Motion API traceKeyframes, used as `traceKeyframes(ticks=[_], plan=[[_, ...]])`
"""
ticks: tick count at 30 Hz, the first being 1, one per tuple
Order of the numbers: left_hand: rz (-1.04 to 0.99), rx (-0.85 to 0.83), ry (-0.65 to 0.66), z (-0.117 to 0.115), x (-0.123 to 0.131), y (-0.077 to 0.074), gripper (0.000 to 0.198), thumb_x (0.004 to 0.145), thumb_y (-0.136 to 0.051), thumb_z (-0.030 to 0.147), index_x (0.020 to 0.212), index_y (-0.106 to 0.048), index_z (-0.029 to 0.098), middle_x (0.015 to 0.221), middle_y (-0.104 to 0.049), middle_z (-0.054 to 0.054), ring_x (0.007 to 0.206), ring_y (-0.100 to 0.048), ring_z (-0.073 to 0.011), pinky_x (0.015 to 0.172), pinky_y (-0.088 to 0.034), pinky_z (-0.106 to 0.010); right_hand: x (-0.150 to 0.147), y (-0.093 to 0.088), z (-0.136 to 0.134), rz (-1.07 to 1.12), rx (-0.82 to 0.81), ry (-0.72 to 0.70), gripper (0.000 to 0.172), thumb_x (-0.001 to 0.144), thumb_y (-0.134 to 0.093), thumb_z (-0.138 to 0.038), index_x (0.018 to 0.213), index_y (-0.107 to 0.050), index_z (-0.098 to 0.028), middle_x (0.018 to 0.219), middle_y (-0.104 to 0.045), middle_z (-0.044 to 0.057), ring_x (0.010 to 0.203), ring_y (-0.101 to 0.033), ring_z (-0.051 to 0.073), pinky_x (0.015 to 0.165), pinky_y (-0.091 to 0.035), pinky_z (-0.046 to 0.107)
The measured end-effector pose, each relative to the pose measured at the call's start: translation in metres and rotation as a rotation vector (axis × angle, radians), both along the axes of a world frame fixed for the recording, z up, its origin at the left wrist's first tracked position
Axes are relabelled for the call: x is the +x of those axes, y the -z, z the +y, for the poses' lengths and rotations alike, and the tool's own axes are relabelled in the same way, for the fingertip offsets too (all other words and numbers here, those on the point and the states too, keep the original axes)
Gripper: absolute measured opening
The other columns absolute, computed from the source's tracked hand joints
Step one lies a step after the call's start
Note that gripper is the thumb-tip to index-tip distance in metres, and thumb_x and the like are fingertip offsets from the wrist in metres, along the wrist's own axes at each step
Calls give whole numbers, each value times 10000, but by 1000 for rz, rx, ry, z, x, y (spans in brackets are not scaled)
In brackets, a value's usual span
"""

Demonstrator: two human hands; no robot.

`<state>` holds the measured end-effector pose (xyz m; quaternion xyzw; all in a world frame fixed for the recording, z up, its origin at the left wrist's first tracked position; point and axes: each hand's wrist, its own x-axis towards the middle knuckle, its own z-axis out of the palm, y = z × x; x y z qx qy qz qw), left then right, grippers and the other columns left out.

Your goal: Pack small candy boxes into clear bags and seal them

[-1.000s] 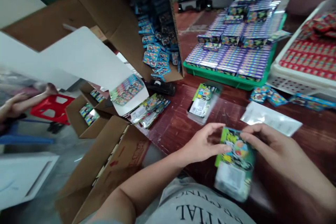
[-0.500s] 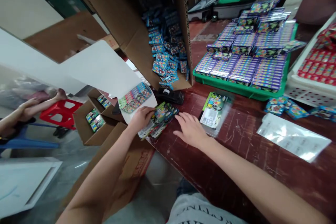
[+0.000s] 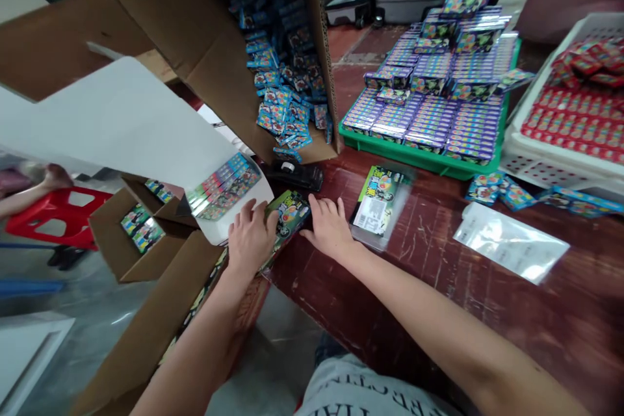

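A stack of green and black printed packets (image 3: 288, 213) lies at the table's corner, between my two hands. My left hand (image 3: 251, 237) rests against the stack's left side, fingers apart and slightly bent, partly covering it. My right hand (image 3: 330, 229) lies on the table with its fingers stretched out, the tips at the stack's right end. Just right of that hand is one more green and black packet (image 3: 377, 201) in a clear plastic sleeve. Behind the stack sits a black tool (image 3: 297, 175) that looks like a stapler or tape dispenser.
A tall cardboard box (image 3: 214, 55) holds many small blue packets. Purple packets fill a green tray (image 3: 414, 157); red ones fill a white basket (image 3: 536, 169). A clear bag (image 3: 507, 240) lies at right. Open cartons (image 3: 107, 227) and a red stool (image 3: 53, 214) stand left; a person's arm shows there.
The view has turned, shifting everything leftward in it. My left hand has loosened, its fingers now spread along the stack's side. The packets now sit more evenly stacked; my right hand stays beside them.
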<state>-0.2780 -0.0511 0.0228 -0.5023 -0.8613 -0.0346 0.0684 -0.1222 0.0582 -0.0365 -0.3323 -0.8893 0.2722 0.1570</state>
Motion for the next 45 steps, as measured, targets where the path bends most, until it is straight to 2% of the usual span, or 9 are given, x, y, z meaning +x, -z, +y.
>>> traceKeyframes(ticks=[4,9,13,22,24,29,38,42,45], plan=[[-65,-161,220,-2,-6,-3,1001,797,-628,730,1565,-292,183,1534,-447,-174,1325,-482,-407,1068,-413,-523,10,-9,5,1,14,-47,848,910,-650,-374,1577,-229,-62,1531,-467,191,1469,-333,314,1252,-159,509],[-20,-222,160,3,-16,-6,984,793,-665,659,1551,-325,133,1452,-508,-212,1275,-498,-450,1045,-419,-559,67,-16,9,-89,100,115,958,860,-725,-433,1568,-248,0,1640,-216,273,1542,-137,408,1251,-49,588],[-85,46,220,15,22,-16,888,795,-690,640,1502,-413,179,1557,-403,-193,1414,-374,-439,1164,-293,-582,133,-7,4,-146,123,100,577,934,-657,-378,1396,-553,-50,1515,-462,274,1439,-406,411,1186,-315,584],[-1842,-91,63,66,165,-1,557,862,-635,597,1178,-622,139,1090,-736,-155,925,-722,-269,848,-578,-426,229,-57,-56,264,219,-157,227,1025,-517,-260,1164,-690,-210,1258,-722,66,1176,-672,197,1065,-540,379],[-1859,-91,151,69,186,5,448,791,-758,455,1105,-650,154,1029,-746,-101,912,-707,-238,857,-564,-384,246,-71,-60,228,156,-203,296,1013,-550,-382,1254,-645,-238,1339,-677,62,1248,-626,216,1091,-522,420],[-1625,-220,600,62,230,2,348,859,-677,310,1185,-635,192,1052,-717,-36,994,-645,-209,924,-524,-361,277,-83,-30,115,101,255,451,1015,-513,-330,1444,-480,-197,1442,-548,159,1350,-508,293,1107,-466,530],[-1561,-513,844,63,254,-16,414,917,-641,319,1315,-578,227,1199,-693,-74,1145,-630,-239,1002,-505,-409,330,-125,-24,-91,-81,212,185,964,-626,-353,870,-664,-198,822,-698,17,780,-667,185,749,-520,333],[-1693,-845,857,64,262,-22,518,782,-805,284,1254,-608,199,1207,-708,-103,1081,-681,-236,960,-534,-405,369,-139,-36,-31,-166,-103,146,985,-609,-363,969,-724,-274,1162,-729,1,1116,-672,191,1037,-463,426],[-1703,-740,761,63,278,-21,387,795,-793,283,1138,-649,177,1111,-748,-88,985,-710,-215,924,-550,-402,385,-128,-47,73,-92,91,167,993,-588,-373,1019,-733,-294,1438,-595,21,1356,-529,239,1145,-370,519]])
